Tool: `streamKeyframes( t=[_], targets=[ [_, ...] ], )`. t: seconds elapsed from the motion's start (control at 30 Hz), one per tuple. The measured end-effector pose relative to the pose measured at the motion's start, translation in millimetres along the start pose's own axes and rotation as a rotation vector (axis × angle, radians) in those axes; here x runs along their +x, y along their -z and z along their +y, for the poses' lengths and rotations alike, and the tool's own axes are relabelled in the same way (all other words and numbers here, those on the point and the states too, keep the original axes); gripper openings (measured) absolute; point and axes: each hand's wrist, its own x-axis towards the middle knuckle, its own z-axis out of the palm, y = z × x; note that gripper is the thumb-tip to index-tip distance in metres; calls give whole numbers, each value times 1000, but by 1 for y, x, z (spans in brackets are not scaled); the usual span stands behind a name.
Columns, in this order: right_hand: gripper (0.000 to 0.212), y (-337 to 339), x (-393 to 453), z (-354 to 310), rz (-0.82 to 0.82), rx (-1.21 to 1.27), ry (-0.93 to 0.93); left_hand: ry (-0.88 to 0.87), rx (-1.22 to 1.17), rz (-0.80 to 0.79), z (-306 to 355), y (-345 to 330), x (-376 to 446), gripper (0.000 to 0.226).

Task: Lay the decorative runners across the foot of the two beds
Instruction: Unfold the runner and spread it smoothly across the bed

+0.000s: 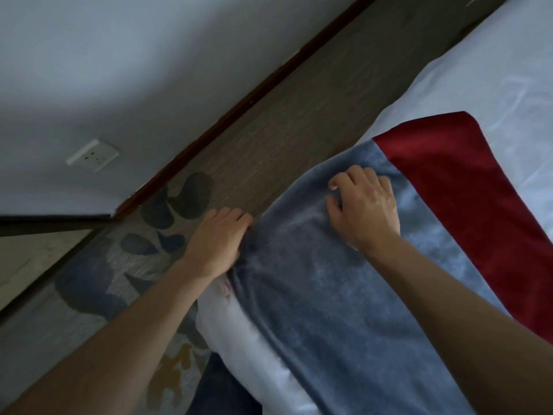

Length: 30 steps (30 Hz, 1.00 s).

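A blue velvet runner (323,295) with a dark red band (466,199) lies over the corner of a bed made up with a white sheet (490,82). My left hand (217,242) grips the runner's edge where it hangs over the side of the bed, fingers curled into the fabric. On top of the runner, near the bed's edge, my right hand (363,205) rests with bent fingers pressing into the cloth. Whether it pinches the fabric cannot be told. Only one bed shows.
A wood-look floor strip (299,115) runs between the bed and a pale wall (119,70) with a dark skirting board. A patterned rug (143,256) with dark leaf shapes lies by the bed. A white wall socket (92,155) sits low on the wall.
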Motion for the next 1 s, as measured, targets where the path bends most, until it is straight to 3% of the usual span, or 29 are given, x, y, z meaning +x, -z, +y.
streamKeyframes(
  t=[0.17, 0.4, 0.57, 0.63, 0.73, 0.8, 0.87, 0.9, 1.0],
  targets=[
    [19, 8, 18, 33, 18, -13, -42, -95, -136, 132, 56, 23, 67, 24],
    [18, 24, 35, 85, 91, -15, -77, -102, -291, 274, 143, 53, 175, 43],
    [17, 29, 52, 124, 205, -1, -248, -232, -273, 259, 176, 64, 211, 12],
    [18, 29, 58, 135, 212, 15, -308, -284, -298, 257, 181, 61, 215, 19],
    [28, 26, 65, 147, 196, 36, -349, -122, -514, 243, 186, 58, 224, 18],
    [40, 24, 69, 152, 166, 47, -404, 79, -640, 105, 187, 58, 239, 24],
    [48, 24, 72, 156, 140, 48, -455, 149, -610, -81, 184, 61, 253, 31],
    [48, 24, 73, 156, 138, 56, -459, 122, -552, -92, 183, 62, 258, 27],
    [37, 26, 76, 153, 193, 91, -404, -40, -363, 150, 182, 68, 263, 19]
  ],
)
